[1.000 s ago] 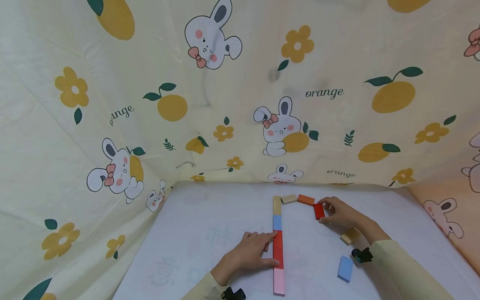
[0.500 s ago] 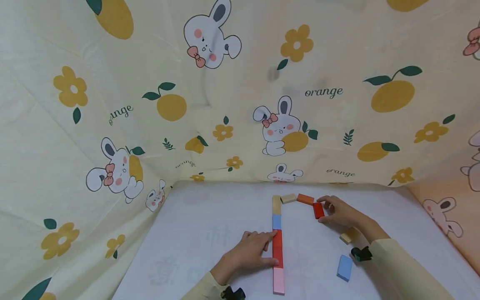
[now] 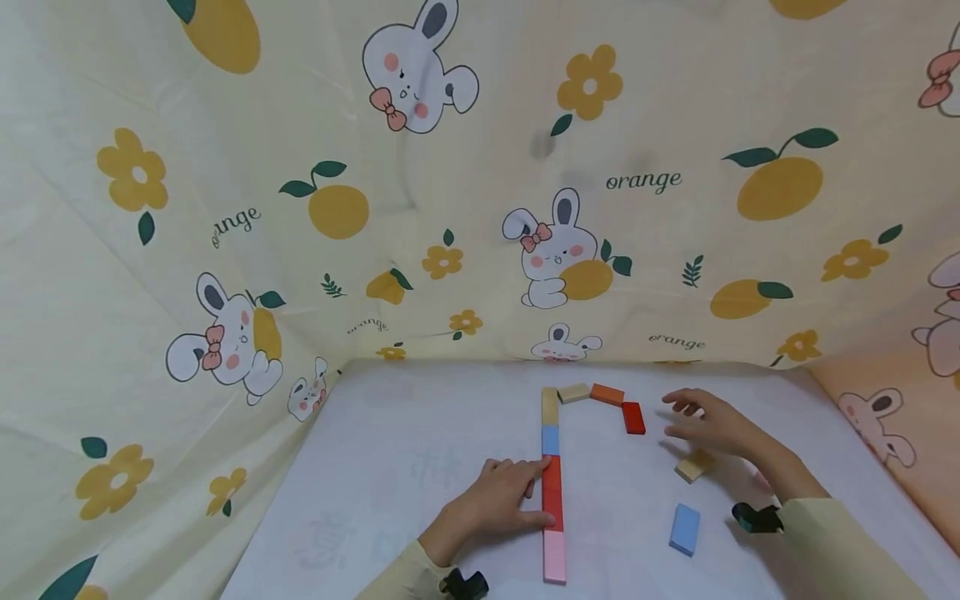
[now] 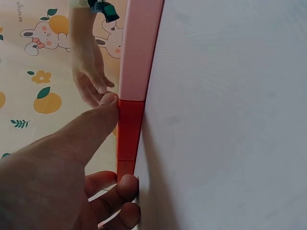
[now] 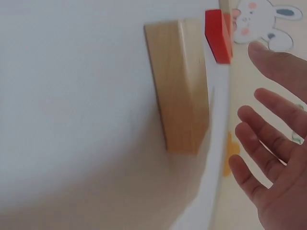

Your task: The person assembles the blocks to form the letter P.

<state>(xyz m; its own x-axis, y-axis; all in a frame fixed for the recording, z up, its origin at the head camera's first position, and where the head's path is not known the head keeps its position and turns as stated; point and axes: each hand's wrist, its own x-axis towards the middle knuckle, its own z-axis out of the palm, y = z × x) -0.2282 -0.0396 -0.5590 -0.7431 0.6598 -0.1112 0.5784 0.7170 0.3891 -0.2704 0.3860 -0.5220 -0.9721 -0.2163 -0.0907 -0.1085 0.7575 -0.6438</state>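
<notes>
A straight row of blocks runs away from me: pink, two red blocks, light blue and plain wood. My left hand rests along the red blocks, index fingertip at their far end and thumb by the pink seam. From the row's far end, a wooden block, an orange block and a tilted red block bend rightward. Just right of that red block, my right hand hovers with spread fingers, holding nothing. Below it lies a loose wooden block.
A loose blue block lies nearer me on the right, left of the right wrist's black camera. The white table ends at a cream printed cloth hanging behind and at the sides.
My right hand has let go of the red block at the curve's end and drawn back to the right, its fingers spreading. My left hand keeps its place on the row.
</notes>
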